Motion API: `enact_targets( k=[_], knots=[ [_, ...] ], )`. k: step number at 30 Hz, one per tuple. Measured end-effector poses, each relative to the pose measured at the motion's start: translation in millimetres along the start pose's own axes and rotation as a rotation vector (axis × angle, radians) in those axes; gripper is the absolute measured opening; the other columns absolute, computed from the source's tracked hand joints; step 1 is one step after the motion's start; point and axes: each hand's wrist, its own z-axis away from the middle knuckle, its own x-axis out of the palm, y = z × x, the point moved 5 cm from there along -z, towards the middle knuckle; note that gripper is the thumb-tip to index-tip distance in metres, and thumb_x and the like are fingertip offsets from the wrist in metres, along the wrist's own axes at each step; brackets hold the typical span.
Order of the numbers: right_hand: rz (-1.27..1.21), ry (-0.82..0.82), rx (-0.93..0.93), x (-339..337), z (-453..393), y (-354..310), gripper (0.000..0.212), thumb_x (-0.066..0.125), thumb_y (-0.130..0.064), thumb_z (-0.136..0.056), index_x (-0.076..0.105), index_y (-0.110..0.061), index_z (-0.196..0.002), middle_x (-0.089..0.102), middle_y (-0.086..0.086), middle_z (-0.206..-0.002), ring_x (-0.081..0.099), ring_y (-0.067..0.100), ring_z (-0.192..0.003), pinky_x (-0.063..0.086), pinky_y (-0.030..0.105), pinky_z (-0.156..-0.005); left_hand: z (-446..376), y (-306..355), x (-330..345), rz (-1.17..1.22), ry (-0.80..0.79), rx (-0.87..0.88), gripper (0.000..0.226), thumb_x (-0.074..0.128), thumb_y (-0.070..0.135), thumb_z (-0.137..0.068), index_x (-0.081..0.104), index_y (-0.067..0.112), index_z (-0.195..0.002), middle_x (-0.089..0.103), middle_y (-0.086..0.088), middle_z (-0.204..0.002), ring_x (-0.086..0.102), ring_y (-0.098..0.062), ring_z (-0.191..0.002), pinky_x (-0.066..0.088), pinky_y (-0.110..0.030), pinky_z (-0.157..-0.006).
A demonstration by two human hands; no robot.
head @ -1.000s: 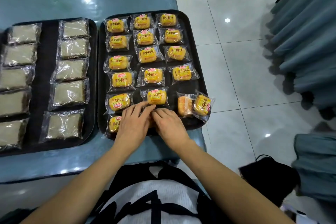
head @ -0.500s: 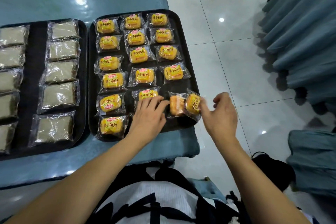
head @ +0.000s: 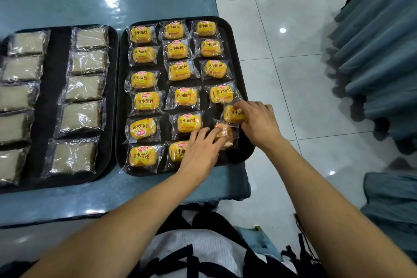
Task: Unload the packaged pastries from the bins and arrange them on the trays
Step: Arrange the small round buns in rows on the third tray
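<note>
Head view: I'm filling the right tray's [head: 232, 29] last column. Right hand [head: 259, 123] pinches a yellow bread pack [head: 232, 114] at 4 o'clock; left hand [head: 203, 151], fingers spread flat, presses the flipped pack [head: 226, 134] below. Next I'd square both into line.

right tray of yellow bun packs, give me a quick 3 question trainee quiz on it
1. True or false: the right hand grips a yellow bun pack.
2. The left hand touches: A) the label-down pack B) a brown cake pack C) nothing.
3. How many columns of packs does the right tray hold?

Key: 1 true; 2 A; 3 three.
</note>
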Motion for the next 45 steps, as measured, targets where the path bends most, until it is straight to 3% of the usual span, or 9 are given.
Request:
enact_targets(
  k=[5,11,17,21,27,33,38,41,45],
  knots=[
    [0.022,-0.114,-0.257,6.2,-26.7,-13.9,0.051,0.061,-0.009,-0.091,0.058,-0.03,-0.137,0.062,0.001,-0.138,0.051,0.025,-0.13,0.035,0.043,-0.107,6.2,-5.6,3.0,-0.063,0.003,0.048,0.056,0.085,0.011,-0.068,0.063,0.026,-0.117,0.062,-0.003,-0.135,0.05,-0.031,-0.117,0.032,-0.044,-0.1],
    [0.178,-0.001,-0.331,16.1,-31.0,-24.1,0.048,0.061,-0.016,-0.095,0.055,-0.033,-0.139,0.059,-0.001,-0.139,0.049,0.027,-0.128,0.034,0.044,-0.104,12.8,-8.3,-0.9,-0.045,0.046,0.074,0.041,0.079,0.026,-0.078,0.064,0.018,-0.115,0.063,-0.003,-0.133,0.052,-0.032,-0.114,0.037,-0.045,-0.098],
    [-0.02,-0.08,-0.206,23.3,-21.5,-13.5,0.064,0.056,-0.011,-0.094,0.04,-0.037,-0.151,0.039,0.005,-0.155,0.046,0.033,-0.132,0.036,0.05,-0.108,-5.5,2.6,-9.1,-0.08,0.008,-0.018,0.072,0.074,0.048,-0.078,0.045,0.016,-0.136,0.053,-0.008,-0.127,0.048,-0.031,-0.114,0.036,-0.045,-0.101],
    [-0.1,0.032,-0.069,20.9,9.6,4.2,0.058,0.05,-0.009,-0.093,0.044,-0.029,-0.148,0.048,0.005,-0.148,0.049,0.031,-0.129,0.037,0.046,-0.107,-16.5,7.2,-10.0,-0.14,-0.037,-0.046,0.062,0.072,0.028,-0.077,0.053,0.02,-0.136,0.055,-0.008,-0.127,0.049,-0.033,-0.114,0.034,-0.048,-0.103],
    [-0.19,0.041,-0.028,34.0,34.7,15.9,0.059,0.049,-0.006,-0.09,0.05,-0.028,-0.145,0.052,0.0,-0.146,0.048,0.028,-0.128,0.036,0.044,-0.104,-3.2,2.8,-23.9,0.022,0.031,0.026,0.038,0.052,0.037,-0.092,0.059,0.025,-0.127,0.067,0.004,-0.113,0.05,-0.024,-0.109,0.03,-0.041,-0.102],
    [-0.463,0.138,0.145,28.5,62.7,18.2,0.053,0.053,-0.003,-0.086,0.059,-0.026,-0.133,0.062,0.001,-0.128,0.054,0.026,-0.115,0.041,0.043,-0.103,8.0,-12.4,-35.3,0.469,-0.021,-0.265,0.028,0.038,0.037,-0.107,0.05,0.019,-0.125,0.052,0.004,-0.102,0.032,-0.014,-0.098,0.032,-0.038,-0.092],
    [-0.575,0.133,0.188,31.8,80.3,4.1,0.049,0.054,-0.005,-0.089,0.058,-0.026,-0.133,0.063,-0.003,-0.129,0.051,0.019,-0.117,0.039,0.042,-0.107,7.0,-25.7,-19.6,0.361,-0.051,-0.325,0.031,0.036,0.04,-0.107,0.059,0.019,-0.109,0.061,-0.001,-0.103,0.043,-0.023,-0.105,0.032,-0.04,-0.095],
    [-0.539,0.088,0.164,34.3,81.3,-0.8,0.048,0.061,-0.017,-0.089,0.055,-0.03,-0.135,0.06,-0.005,-0.131,0.049,0.017,-0.121,0.035,0.038,-0.108,2.6,-32.7,-13.8,0.253,0.025,-0.294,0.032,0.041,0.042,-0.105,0.066,0.021,-0.104,0.062,0.001,-0.11,0.048,-0.026,-0.11,0.032,-0.042,-0.098],
    [-0.3,0.04,0.026,39.1,79.2,-17.7,0.062,0.067,-0.055,-0.081,0.052,-0.034,-0.137,0.057,-0.008,-0.131,0.047,0.017,-0.123,0.031,0.038,-0.106,4.2,-35.7,-11.0,0.23,0.058,-0.301,0.034,0.046,0.042,-0.103,0.07,0.018,-0.101,0.056,0.001,-0.113,0.045,-0.025,-0.106,0.034,-0.042,-0.095]
  ],
)
